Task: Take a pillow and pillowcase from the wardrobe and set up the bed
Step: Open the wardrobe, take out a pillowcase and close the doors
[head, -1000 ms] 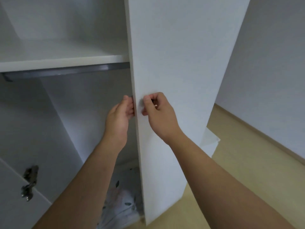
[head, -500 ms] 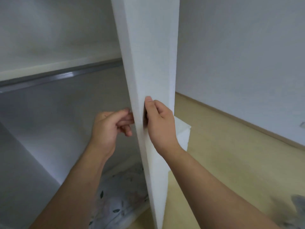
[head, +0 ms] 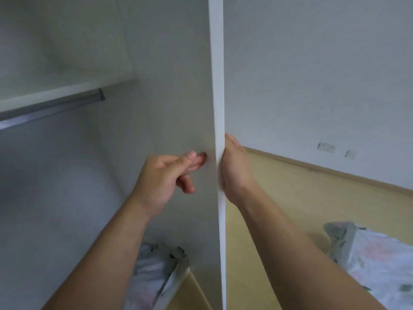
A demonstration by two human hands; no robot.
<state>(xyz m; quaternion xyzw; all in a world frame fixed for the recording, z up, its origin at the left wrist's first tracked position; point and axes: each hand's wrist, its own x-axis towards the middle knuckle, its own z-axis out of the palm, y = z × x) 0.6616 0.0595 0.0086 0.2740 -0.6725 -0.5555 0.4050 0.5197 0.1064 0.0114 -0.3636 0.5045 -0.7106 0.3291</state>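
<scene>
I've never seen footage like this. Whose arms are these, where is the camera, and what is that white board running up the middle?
There is no machine here: a person wears one wide-angle camera on the head, looking forward and down, so you see their own two arms. The white strip is the edge of an open wardrobe door, seen almost end-on. The left hand is on the door's inner side, fingertips at a small dark fitting near the edge. The right hand is pressed against the outer side; its fingers are hidden behind the door, so whether it grips a handle cannot be told. To the left is the wardrobe's inside: a shelf with a metal rail under it, and flowery fabric at the bottom. More flowery fabric lies at lower right, above the wooden floor.
</scene>
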